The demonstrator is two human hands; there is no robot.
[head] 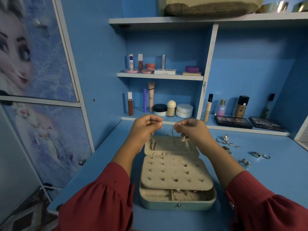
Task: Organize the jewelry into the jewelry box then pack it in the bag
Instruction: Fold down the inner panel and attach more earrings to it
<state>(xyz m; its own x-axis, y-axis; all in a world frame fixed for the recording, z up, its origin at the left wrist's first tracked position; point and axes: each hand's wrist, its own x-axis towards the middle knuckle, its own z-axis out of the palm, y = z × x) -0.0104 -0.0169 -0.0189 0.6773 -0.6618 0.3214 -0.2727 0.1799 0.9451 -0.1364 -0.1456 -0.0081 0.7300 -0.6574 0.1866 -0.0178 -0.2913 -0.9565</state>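
Both hands raised over open jewelry box (177, 201): left hand (145, 126) and right hand (191, 129) each pinch an end of thin chain (172, 130), fingers curled, chain sagging between. Earring panel (175, 172) holds studs; bottom tray holds gold pieces (180, 193).

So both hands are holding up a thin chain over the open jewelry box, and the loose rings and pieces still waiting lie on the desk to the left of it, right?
Not quite. In the head view the loose rings lie on the desk to the right of the jewelry box, not the left. The rest holds: the left hand and right hand pinch a thin chain above the open box.
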